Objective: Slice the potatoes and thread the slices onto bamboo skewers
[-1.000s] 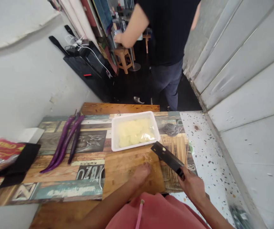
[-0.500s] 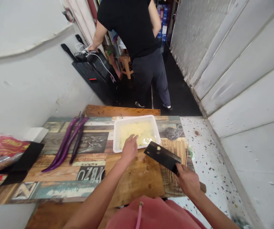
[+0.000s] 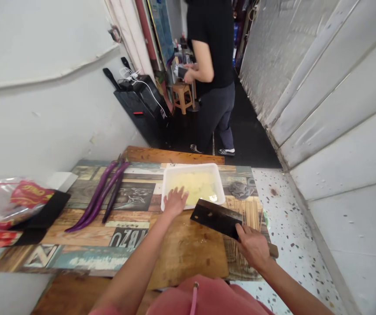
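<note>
My right hand (image 3: 253, 246) grips a dark cleaver (image 3: 216, 218) by its wooden handle, the blade pointing left above the cutting board's (image 3: 188, 253) far right part. Over the near left rim of a white plastic tub (image 3: 222, 188) is my left hand (image 3: 175, 201), fingers spread and holding nothing. Pale yellow pieces in liquid (image 3: 194, 181) fill the tub; their kind is too blurred to tell. Under and beside the cleaver lie many thin wooden skewers (image 3: 252, 214).
Several purple eggplants (image 3: 101, 197) lie on the patterned table at left, near a plastic bag with red print (image 3: 20, 199). A grey rag (image 3: 240, 189) sits right of the tub. Beyond the table stand a person in black (image 3: 212, 65) and a black machine (image 3: 140, 105).
My left hand has drawn back from above the pieces to the tub's near rim, fingers spreading. A yellow bit no longer shows on the blade. The other person has turned sideways, off the machine.
</note>
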A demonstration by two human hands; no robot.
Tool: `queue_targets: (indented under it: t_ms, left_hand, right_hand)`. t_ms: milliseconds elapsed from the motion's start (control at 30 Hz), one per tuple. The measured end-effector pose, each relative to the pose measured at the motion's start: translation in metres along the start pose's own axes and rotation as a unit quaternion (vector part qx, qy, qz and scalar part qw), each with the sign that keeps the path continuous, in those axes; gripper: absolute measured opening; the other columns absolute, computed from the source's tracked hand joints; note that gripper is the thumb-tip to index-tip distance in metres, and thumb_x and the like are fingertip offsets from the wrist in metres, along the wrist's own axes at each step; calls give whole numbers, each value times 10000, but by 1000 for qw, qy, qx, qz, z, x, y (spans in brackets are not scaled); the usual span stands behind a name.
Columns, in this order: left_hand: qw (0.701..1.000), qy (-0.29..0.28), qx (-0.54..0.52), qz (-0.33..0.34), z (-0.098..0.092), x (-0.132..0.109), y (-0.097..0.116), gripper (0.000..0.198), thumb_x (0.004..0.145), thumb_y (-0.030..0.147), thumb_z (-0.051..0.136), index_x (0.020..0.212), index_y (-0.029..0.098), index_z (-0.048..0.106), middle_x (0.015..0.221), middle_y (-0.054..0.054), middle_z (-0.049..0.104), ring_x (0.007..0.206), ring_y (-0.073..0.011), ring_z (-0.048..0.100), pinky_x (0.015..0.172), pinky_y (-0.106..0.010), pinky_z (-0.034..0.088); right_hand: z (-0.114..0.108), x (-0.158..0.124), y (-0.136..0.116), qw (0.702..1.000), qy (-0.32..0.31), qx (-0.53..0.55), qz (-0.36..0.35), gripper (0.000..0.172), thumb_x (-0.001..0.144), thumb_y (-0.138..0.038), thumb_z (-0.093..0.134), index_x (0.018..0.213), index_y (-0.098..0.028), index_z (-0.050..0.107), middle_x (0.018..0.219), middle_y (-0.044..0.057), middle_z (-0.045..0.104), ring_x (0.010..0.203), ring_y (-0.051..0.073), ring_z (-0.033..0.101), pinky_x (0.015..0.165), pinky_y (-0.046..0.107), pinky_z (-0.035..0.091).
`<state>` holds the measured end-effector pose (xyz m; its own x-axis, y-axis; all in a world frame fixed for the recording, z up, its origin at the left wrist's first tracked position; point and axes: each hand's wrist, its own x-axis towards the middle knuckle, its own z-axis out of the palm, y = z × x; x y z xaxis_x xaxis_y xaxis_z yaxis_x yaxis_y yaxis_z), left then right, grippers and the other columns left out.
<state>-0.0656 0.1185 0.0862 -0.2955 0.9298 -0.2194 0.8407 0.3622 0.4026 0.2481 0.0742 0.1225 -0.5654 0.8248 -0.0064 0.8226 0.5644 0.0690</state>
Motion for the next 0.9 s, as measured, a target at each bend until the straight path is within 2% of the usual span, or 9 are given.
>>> queue_targets:
  t_ms: [67, 133, 233, 367, 500, 633, 700, 767, 900]
  left_hand:
    - [997, 56, -42, -18, -4, 3, -24, 452, 843, 377, 391, 1172, 107, 542, 1210, -162, 543, 1141, -259, 468, 962, -389, 327]
    - [991, 92, -91, -22, -7, -8, -48, 305, 798, 301, 440, 981, 140, 624, 1004, -104, 646, 937, -212, 579, 841, -309, 413]
    - [986, 91, -133, -33, -7, -39, -75, 219, 765, 330, 472, 750, 182, 632, 777, -39, 664, 730, -183, 597, 702, -271, 431]
    - [981, 51, -168, -77, 1, -82, -90, 389, 781, 484, 436, 581, 178, 570, 591, -23, 608, 605, -173, 562, 603, -262, 399]
    - [964, -93, -247, -45, 12, -117, -82, 505, 801, 553, 369, 556, 158, 566, 549, -19, 581, 571, -159, 539, 558, -247, 379]
    - [917, -221, -331, 22, 18, -145, -70, 439, 772, 541, 464, 760, 148, 661, 745, -37, 658, 720, -182, 587, 633, -246, 419]
    - [892, -236, -385, 30, 19, -155, -66, 417, 758, 519, 512, 900, 160, 671, 879, -55, 673, 823, -203, 598, 711, -263, 436]
    - [868, -220, -443, 35, 20, -162, -63, 418, 764, 500, 526, 983, 170, 658, 966, -67, 665, 898, -216, 591, 779, -283, 435]
    - [824, -165, -542, -18, 32, -170, -59, 444, 766, 524, 518, 944, 144, 666, 933, -79, 670, 891, -232, 592, 777, -309, 444]
  right_hand:
    - [3, -11, 1, 1000, -14, 20, 19, 260, 752, -248, 582, 1002, -180, 562, 775, 49, 628, 663, 182, 584, 551, 259, 342]
    - [9, -29, 1, 998, -35, 42, 38, 229, 757, -236, 565, 982, -193, 558, 756, 36, 632, 655, 180, 597, 531, 250, 340]
    - [22, -60, -2, 993, -65, 64, 79, 176, 791, -260, 519, 959, -216, 551, 758, 26, 648, 617, 176, 612, 493, 243, 333]
    - [36, -82, -12, 988, -85, 93, 94, 174, 795, -278, 505, 956, -235, 551, 780, 26, 665, 613, 181, 622, 504, 244, 355]
    - [32, -58, -36, 984, -102, 135, 60, 227, 765, -254, 523, 988, -229, 557, 803, 31, 670, 671, 186, 631, 535, 238, 372]
    - [17, -12, -75, 973, -140, 184, 23, 252, 750, -229, 519, 997, -231, 564, 796, 27, 676, 688, 181, 628, 559, 230, 373]
    - [10, 7, -98, 966, -148, 211, 13, 221, 766, -234, 498, 973, -224, 574, 766, 26, 676, 670, 178, 624, 559, 228, 366]
    - [5, 20, -120, 963, -150, 226, -3, 194, 782, -264, 487, 944, -216, 584, 759, 31, 675, 659, 176, 615, 560, 228, 361]
    - [6, 34, -156, 954, -151, 252, -59, 234, 798, -323, 480, 983, -224, 583, 831, 49, 661, 723, 195, 609, 620, 256, 393]
